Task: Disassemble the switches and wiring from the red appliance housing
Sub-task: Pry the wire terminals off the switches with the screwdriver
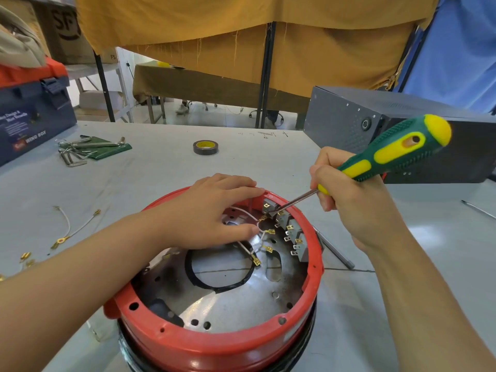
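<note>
Screwdriver tip at a switch inside the red housing, the other hand steadying the rim.

The red housing (pixel 214 342) sits on the grey table (pixel 161 183) at the 6 o'clock side of the view, open side up, its metal plate bare inside. The left hand (pixel 214 210) lies spread and relaxed over the rim at 12 o'clock, fingers reaching in beside the white wires (pixel 253 245) with brass terminals. The right hand (pixel 354 205) grips a green-and-yellow screwdriver (pixel 397 149), whose tip meets the uppermost of the grey switches (pixel 292 232) ranged along the inner wall from 1 to 3 o'clock. Loose wire leads (pixel 69 226) lie at 9 o'clock, hex keys (pixel 80 149) at 10 o'clock, a tape roll (pixel 205 147) at 12 o'clock and a dark metal box (pixel 349 124) at 2 o'clock.
</note>
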### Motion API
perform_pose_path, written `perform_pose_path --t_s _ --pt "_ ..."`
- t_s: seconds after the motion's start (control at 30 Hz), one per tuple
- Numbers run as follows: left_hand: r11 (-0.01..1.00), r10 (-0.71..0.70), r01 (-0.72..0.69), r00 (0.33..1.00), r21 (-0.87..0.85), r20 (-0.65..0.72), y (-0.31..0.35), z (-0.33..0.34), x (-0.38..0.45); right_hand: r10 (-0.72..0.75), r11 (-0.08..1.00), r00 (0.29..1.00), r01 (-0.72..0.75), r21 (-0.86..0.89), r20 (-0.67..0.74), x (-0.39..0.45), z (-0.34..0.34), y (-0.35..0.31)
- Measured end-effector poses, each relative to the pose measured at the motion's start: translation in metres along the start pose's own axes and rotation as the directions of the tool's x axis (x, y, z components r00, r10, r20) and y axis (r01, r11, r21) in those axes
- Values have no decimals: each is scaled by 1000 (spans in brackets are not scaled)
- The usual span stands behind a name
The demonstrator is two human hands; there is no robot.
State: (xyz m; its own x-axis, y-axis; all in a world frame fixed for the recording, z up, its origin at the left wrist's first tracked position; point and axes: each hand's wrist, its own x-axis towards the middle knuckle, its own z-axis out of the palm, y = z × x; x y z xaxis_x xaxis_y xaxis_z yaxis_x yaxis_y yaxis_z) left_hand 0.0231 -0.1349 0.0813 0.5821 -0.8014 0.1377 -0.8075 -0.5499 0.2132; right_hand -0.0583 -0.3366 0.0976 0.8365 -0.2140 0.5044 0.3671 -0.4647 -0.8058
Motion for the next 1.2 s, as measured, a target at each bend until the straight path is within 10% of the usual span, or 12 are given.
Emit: perform_pose_path --t_s 0.93,1.2 --pt "997 68 -66 997 49 -32 -4 5 0 168 979 942 -126 158 -290 -4 23 -4" --pt "996 78 -75 995 54 -57 -5 6 -1 -26 994 952 58 95 -304 -3 6 -10"
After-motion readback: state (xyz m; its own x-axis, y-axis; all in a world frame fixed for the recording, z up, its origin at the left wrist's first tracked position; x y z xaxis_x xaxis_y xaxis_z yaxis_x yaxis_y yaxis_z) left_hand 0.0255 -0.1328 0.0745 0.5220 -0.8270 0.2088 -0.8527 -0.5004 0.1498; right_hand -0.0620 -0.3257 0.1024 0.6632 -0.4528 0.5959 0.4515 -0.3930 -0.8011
